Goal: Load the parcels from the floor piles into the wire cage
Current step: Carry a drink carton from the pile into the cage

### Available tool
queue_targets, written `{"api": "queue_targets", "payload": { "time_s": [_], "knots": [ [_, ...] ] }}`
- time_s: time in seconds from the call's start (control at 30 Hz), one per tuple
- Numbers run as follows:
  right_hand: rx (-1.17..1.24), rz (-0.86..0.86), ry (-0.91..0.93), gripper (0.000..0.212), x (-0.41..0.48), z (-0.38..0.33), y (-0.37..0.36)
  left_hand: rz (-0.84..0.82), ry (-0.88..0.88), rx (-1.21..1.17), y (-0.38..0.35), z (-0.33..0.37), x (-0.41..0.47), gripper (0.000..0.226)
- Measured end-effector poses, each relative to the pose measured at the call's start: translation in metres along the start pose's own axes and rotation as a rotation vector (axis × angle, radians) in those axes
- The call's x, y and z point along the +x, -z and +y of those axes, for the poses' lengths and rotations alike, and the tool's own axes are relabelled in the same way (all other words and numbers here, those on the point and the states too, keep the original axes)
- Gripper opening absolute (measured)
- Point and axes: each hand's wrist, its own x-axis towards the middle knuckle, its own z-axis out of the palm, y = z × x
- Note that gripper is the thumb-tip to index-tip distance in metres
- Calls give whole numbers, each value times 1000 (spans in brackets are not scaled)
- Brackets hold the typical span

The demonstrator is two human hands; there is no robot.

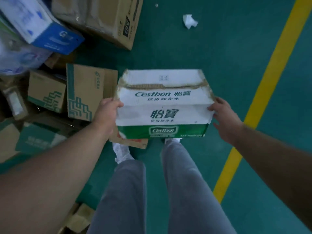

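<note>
- white and green box [163, 105] is held off the floor between both hands, in front of the person's legs, just right of the floor pile
- box top is white with green print, the near side has a green band, and the tape along the top seam is worn and brown
- left hand [108, 110] grips the box's left end, thumb hooked over the top edge, fingers hidden behind the side
- right hand [224, 115] presses flat on the box's right end, fingers spread and fairly straight, thumb tip lying on the top edge
- floor [236, 65] is smooth teal-green paint with a dull sheen
- yellow line [270, 73] runs across the floor on the right, from the upper right corner down toward the lower middle
- crumpled white paper [189, 21] lies on the bare floor near the top, apart from the boxes
- the pile fills the left side: a big brown carton [109, 19] at the top, a blue and white carton [50, 31] tilted beside it, a clear plastic-wrapped pack [20, 59] below that
- brown carton with green print [82, 92] stands upright, a smaller one [46, 92] with the same print just left of it
- flat cardboard piece [131, 141] lies on the floor under the held box, by the left shoe
- grey trousers [128, 191] and white shoes [122, 152] show below the box
- more cardboard scraps [79, 220] sit at the bottom left edge
- picture is blurred at the edges, and the small print cannot be read
</note>
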Motion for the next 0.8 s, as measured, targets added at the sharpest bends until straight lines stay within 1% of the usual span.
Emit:
{"api": "queue_targets", "payload": {
  "time_s": [0.13, 0.23, 0.3, 0.37, 0.47, 0.53, 0.63, 0.7, 0.8],
  "knots": [
    [-115, -30, 24, 36, -85, -24, 34, 37, 13, -21, 48, 3, -108, 29],
    [-215, -122, 44, 23, -138, -41, 44, 69, 55, -83, 86, -9, -178, 17],
    [-272, -179, 96, 18, -177, -57, 39, 133, 92, -184, 114, -19, -217, 20],
    [-337, -211, 157, 16, -213, -67, 27, 195, 112, -261, 138, -29, -254, 18],
    [-377, -251, 244, 13, -266, -72, 4, 239, 58, -352, 166, -48, -305, 19],
    [-416, -248, 288, 11, -291, -69, -10, 246, 31, -424, 179, -66, -330, 13],
    [-538, -245, 366, 13, -325, -46, -36, 308, 14, -534, 206, -116, -361, 14],
    [-657, -250, 430, 19, -349, -23, -58, 364, 17, -660, 224, -158, -380, 18],
    [-817, -282, 536, 25, -389, 21, -98, 400, 14, -845, 251, -231, -408, 15]
  ]
}}
